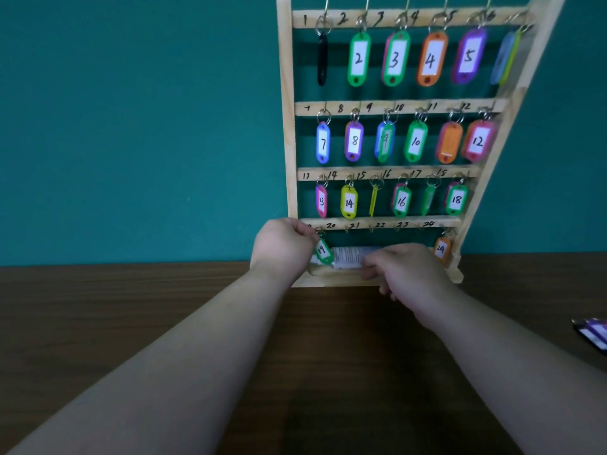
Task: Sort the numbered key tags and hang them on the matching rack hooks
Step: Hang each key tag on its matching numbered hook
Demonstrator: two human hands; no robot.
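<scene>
Left hand (pixel 284 244): grip narrow, fingertips pinching the top of the green plastic key tag numbered 19 (pixel 323 251) at the first hook of the bottom row of the pale wooden rack (pixel 285 126), which stands on the dark wooden desk (pixel 131 307). Right hand (pixel 405 270): fingers curled at the rack's base against a blurred white strip (pixel 349 256); whether this grip holds anything cannot be told. The left hand covers the hook's number. Purple tags (pixel 594 333) are cut off at the right edge.
</scene>
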